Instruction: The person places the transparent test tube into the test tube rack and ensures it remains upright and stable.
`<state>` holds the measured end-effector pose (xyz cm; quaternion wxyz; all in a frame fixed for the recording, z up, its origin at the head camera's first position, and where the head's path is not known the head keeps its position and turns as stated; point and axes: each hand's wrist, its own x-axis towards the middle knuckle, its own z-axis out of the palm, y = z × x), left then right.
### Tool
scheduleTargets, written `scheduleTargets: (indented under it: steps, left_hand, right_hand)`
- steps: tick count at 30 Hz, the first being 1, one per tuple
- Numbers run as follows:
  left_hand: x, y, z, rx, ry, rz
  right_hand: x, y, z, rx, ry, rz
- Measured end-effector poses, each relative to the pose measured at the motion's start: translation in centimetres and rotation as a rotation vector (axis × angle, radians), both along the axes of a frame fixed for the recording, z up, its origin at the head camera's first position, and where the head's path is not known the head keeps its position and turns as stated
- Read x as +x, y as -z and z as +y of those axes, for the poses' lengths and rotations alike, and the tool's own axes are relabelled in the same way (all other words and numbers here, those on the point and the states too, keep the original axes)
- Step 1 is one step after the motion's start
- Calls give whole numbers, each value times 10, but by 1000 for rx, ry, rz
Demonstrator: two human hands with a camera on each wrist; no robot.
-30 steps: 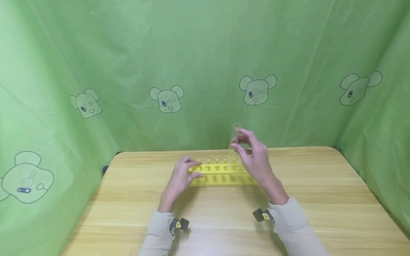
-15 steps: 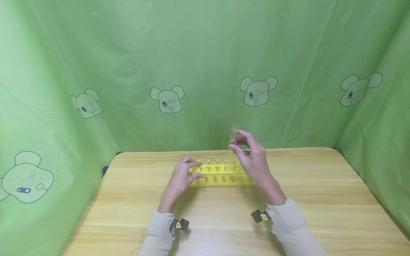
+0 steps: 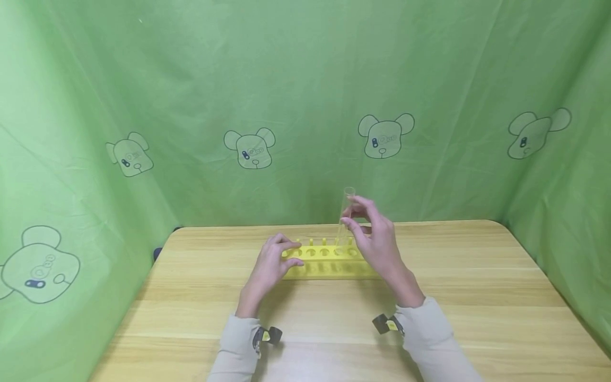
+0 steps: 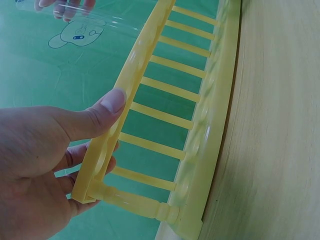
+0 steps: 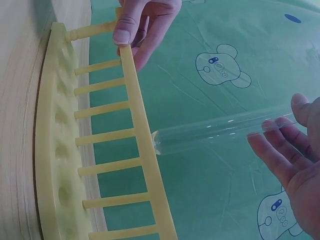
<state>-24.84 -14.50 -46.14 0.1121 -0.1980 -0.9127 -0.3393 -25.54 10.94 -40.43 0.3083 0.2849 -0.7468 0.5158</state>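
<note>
A yellow test tube rack (image 3: 329, 269) stands on the table, with a row of round holes along its top bar. My left hand (image 3: 271, 260) grips the left end of that top bar, thumb on the near side, as the left wrist view (image 4: 45, 150) also shows. Between thumb and fingers my right hand (image 3: 379, 236) pinches a clear glass test tube (image 3: 346, 212) near its upper part. The tube leans slightly, its rounded bottom right at the top bar (image 5: 145, 125) in the right wrist view. No other tube shows in the rack.
The rack stands on a light wooden table (image 3: 315, 329), towards its far edge. Green curtains (image 3: 305, 79) printed with bear heads hang behind and on both sides. Each sleeve carries a small black wrist camera (image 3: 274, 334).
My right hand has shifted slightly left and down with the test tube, bringing its bottom closer to a hole in the rack. The left hand stays on the rack.
</note>
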Motion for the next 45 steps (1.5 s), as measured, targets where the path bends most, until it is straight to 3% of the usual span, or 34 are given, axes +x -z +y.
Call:
scheduleTargets:
  steps: [45]
  left_hand:
    - [1,0,0,-4,2,14]
  right_hand:
    - [0,16,-4,-35,-4,11]
